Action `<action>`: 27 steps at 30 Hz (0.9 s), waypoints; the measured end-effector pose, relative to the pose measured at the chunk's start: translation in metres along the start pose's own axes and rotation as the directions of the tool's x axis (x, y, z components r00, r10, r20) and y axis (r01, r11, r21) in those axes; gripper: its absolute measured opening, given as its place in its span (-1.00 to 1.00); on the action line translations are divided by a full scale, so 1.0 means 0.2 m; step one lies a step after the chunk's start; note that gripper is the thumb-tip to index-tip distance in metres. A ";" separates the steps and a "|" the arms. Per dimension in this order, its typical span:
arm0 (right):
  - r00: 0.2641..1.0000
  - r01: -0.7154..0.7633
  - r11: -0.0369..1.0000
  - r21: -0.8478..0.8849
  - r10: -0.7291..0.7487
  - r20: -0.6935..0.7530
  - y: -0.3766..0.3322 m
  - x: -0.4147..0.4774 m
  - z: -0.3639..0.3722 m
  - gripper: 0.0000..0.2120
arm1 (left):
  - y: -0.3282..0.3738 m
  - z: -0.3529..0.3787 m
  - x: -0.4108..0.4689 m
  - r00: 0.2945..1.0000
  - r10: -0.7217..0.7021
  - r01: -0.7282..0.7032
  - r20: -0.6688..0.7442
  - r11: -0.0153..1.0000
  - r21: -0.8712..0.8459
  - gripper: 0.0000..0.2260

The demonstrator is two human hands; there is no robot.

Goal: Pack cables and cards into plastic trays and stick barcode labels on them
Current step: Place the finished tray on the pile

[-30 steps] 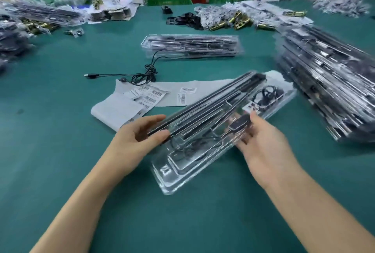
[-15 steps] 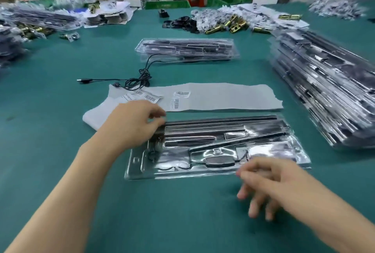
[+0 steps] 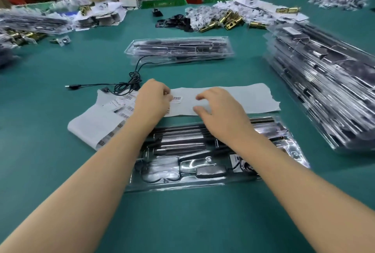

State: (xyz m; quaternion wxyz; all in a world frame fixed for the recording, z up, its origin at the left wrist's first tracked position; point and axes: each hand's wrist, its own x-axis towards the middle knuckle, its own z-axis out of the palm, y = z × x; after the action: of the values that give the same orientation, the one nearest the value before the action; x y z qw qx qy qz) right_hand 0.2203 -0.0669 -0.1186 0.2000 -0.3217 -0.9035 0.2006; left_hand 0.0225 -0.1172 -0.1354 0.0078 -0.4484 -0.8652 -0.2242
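A clear plastic tray [image 3: 182, 179] with black parts, a coiled cable and a card lies flat on the green table in front of me, under both forearms. Beyond it stretches a white label backing strip [image 3: 247, 98] with barcode labels [image 3: 177, 99] on it. My left hand [image 3: 151, 100] rests on the strip with fingertips pinched at the edge of one barcode label. My right hand [image 3: 218, 108] hovers over the strip just right of that label, fingers curled and apart, holding nothing.
A tall stack of filled trays [image 3: 324, 94] fills the right side. Another filled tray [image 3: 178, 48] lies farther back, with a loose black cable [image 3: 121, 85] in front of it. Brass parts [image 3: 227, 22] and bagged pieces crowd the far edge and left.
The tray was turned and laid flat on the table, then both hands let go of it. Both hands moved forward onto the label strip, the left one closing on a barcode label.
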 end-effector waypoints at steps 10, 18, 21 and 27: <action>0.999 -0.015 0.988 -0.155 0.021 0.037 0.02 0.04 0.17 -0.72 | -0.02 -0.03 0.01 0.993 0.076 -0.080 -0.086 0.996 -0.039 -0.89; 0.999 0.013 0.983 -0.183 -0.007 0.037 0.01 0.03 0.13 -0.79 | 0.01 -0.31 -0.24 0.995 0.062 -0.093 -0.081 0.876 -0.473 -0.96; 0.988 0.052 0.994 -0.099 -0.066 -0.137 -0.03 -0.02 0.05 -0.74 | -0.06 -0.37 -0.38 0.995 0.075 -0.026 0.061 0.814 -0.581 -0.97; 0.998 0.037 0.921 0.388 -0.054 0.035 -0.17 -0.23 -0.07 -0.79 | -0.20 -0.40 -0.59 0.941 0.124 0.130 0.316 0.730 -0.671 -0.92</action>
State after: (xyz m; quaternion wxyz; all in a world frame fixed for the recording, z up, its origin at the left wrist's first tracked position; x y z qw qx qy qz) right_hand 0.2427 -0.1183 -0.1011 0.2440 -0.2502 -0.8575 0.3776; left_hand 0.0462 -0.2604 -0.1034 -0.3072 -0.4498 -0.7105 -0.4455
